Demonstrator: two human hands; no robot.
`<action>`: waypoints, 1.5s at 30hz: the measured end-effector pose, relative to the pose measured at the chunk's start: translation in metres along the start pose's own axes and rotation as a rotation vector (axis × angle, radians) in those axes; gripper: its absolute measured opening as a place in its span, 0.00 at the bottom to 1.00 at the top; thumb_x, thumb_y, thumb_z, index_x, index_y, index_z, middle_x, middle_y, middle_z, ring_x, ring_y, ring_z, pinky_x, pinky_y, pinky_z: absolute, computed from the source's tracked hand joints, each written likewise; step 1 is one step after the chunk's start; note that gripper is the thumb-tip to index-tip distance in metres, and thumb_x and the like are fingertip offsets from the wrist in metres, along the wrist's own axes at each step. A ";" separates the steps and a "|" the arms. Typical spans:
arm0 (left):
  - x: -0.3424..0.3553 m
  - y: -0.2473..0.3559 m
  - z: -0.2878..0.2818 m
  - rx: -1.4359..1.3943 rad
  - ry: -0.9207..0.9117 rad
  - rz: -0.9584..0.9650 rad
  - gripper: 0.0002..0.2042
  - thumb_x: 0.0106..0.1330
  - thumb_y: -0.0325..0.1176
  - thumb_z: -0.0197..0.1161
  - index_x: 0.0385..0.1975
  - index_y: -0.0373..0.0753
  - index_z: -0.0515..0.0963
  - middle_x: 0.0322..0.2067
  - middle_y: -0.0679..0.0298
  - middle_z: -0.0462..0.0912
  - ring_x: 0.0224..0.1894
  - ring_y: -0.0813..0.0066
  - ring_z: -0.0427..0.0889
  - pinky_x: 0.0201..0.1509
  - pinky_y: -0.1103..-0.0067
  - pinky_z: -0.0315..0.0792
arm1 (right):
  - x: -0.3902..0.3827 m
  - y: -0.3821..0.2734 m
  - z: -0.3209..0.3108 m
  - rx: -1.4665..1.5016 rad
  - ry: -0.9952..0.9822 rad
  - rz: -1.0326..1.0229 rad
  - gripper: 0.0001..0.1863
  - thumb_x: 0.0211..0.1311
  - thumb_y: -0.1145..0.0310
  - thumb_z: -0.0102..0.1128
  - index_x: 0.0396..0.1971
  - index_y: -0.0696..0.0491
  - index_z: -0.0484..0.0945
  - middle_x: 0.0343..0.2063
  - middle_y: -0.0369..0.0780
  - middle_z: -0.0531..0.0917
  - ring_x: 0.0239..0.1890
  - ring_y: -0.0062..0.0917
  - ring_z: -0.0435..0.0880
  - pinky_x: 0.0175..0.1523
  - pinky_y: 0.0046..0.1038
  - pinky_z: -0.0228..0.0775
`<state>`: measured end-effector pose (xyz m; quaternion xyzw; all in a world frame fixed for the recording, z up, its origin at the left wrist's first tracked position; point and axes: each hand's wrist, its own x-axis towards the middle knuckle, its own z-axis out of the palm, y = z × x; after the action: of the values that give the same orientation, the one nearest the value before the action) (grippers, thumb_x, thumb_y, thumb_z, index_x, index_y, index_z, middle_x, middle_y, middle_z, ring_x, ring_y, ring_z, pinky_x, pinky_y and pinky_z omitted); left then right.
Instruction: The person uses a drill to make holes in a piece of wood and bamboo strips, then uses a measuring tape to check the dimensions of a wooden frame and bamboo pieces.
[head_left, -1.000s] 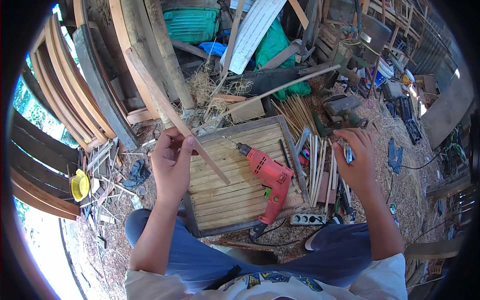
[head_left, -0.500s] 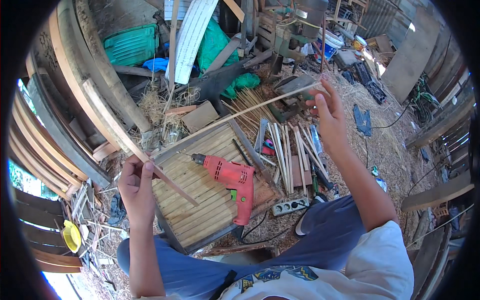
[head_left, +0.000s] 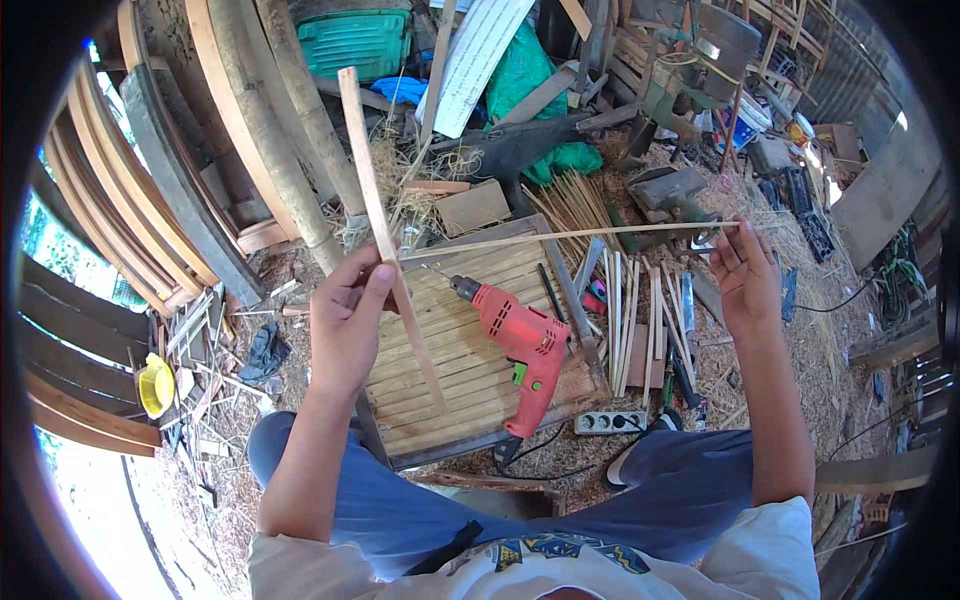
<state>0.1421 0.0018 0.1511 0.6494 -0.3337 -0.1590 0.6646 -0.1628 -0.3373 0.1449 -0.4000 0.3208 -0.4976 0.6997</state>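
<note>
My left hand (head_left: 350, 310) is closed around an upright flat wooden slat (head_left: 365, 175) and the left end of a thin pale stick (head_left: 570, 232) that crosses it. My right hand (head_left: 745, 275) has its fingertips closed on the stick's right end. Below them, a red drill (head_left: 530, 360) with a bit in its chuck lies on a framed board of narrow slats (head_left: 440, 350). Several loose wooden strips (head_left: 625, 320) lie to the right of the board.
A power strip (head_left: 610, 423) with cords sits by my foot. Curved planks (head_left: 130, 190) and poles lean at the left, near a yellow plastic container (head_left: 156, 386). A green bin (head_left: 350, 45), bags, a metal machine (head_left: 680, 80) and scrap wood crowd the back. Shavings cover the ground (head_left: 830, 380).
My right hand has risen to the thin stick's end and taken hold of it. The flat slat has turned more upright in my left hand, and the thin stick is now nearly level.
</note>
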 end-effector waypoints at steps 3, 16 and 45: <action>0.000 -0.002 0.001 -0.003 -0.020 -0.009 0.17 0.80 0.34 0.61 0.61 0.30 0.80 0.41 0.67 0.85 0.40 0.81 0.83 0.46 0.80 0.79 | -0.003 0.000 0.001 -0.029 -0.007 -0.021 0.12 0.75 0.65 0.67 0.53 0.48 0.78 0.42 0.35 0.87 0.43 0.22 0.86 0.49 0.29 0.79; -0.003 -0.008 0.012 -0.099 -0.038 -0.012 0.15 0.76 0.26 0.65 0.60 0.37 0.75 0.39 0.66 0.82 0.40 0.80 0.84 0.43 0.80 0.80 | 0.002 0.003 -0.020 -0.165 0.021 -0.223 0.17 0.72 0.66 0.71 0.53 0.51 0.74 0.42 0.37 0.86 0.41 0.22 0.86 0.48 0.29 0.77; -0.015 -0.004 0.041 -0.132 -0.060 -0.064 0.15 0.76 0.28 0.66 0.59 0.32 0.76 0.42 0.61 0.85 0.38 0.79 0.84 0.40 0.80 0.82 | -0.067 -0.009 0.032 -1.316 -0.554 -1.278 0.18 0.54 0.71 0.78 0.45 0.50 0.85 0.44 0.38 0.86 0.48 0.37 0.85 0.57 0.43 0.71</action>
<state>0.1055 -0.0195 0.1410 0.6094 -0.3212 -0.2210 0.6903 -0.1598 -0.2675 0.1708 -0.9158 0.0803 -0.3930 -0.0183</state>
